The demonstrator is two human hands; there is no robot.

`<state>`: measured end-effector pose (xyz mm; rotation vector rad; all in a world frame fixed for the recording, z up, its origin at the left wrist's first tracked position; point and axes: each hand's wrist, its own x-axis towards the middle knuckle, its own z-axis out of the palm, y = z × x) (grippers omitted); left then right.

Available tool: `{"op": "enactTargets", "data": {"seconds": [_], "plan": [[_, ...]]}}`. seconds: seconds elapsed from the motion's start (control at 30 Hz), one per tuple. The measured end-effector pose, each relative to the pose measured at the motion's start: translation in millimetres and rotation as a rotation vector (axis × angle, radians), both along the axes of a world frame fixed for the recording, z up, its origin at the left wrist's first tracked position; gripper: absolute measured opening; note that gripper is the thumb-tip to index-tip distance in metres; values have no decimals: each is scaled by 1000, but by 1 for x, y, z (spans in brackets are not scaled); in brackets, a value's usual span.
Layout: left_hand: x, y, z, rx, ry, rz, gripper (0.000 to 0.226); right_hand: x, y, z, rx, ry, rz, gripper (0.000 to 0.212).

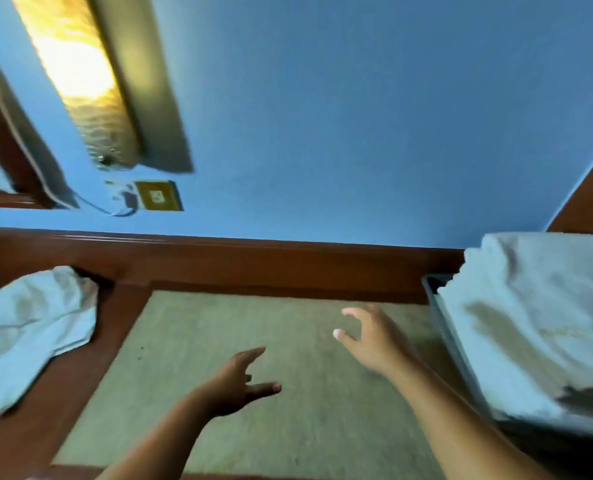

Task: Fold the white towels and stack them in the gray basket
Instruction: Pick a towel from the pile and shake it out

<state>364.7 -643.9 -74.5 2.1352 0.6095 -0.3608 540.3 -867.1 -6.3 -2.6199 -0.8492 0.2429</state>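
Note:
A crumpled white towel (35, 327) lies at the left edge of the table, partly over the wooden border. At the right, white towels (537, 317) are heaped in the gray basket (442, 318), hiding most of it. My left hand (239, 379) hovers over the table's middle, fingers apart, holding nothing. My right hand (371, 337) is a little farther and to the right, open with fingers curled, short of the basket.
The table has a beige inlay (253, 410) framed by dark red-brown wood (219, 261). Behind it stands a blue wall with a wall socket (158, 200), a plugged cable and a lit lamp (80, 77). A wooden frame shows at far left.

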Motion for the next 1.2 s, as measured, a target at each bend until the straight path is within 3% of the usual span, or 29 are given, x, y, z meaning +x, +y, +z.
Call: {"op": "enactTargets", "data": {"seconds": [0.1, 0.2, 0.43, 0.57, 0.87, 1.2], "plan": [[-122, 74, 6, 21, -27, 212, 116, -77, 100, 0, -4, 28, 222, 48], [-222, 125, 16, 156, 6, 338, 105, -149, 182, -1, 13, 68, 389, 45], [-358, 191, 22, 225, -24, 664, 78, -274, 318, -5, -30, 145, 675, 39], [-383, 224, 16, 202, -39, 752, 62, -296, 372, -15, -52, 183, 725, 36], [-396, 340, 3, 170, -81, 841, 49, -308, 521, -41, -49, 289, 734, 29], [-414, 463, -28, 127, -16, 806, 47, -316, 640, -106, -36, 506, 539, 21]]}}
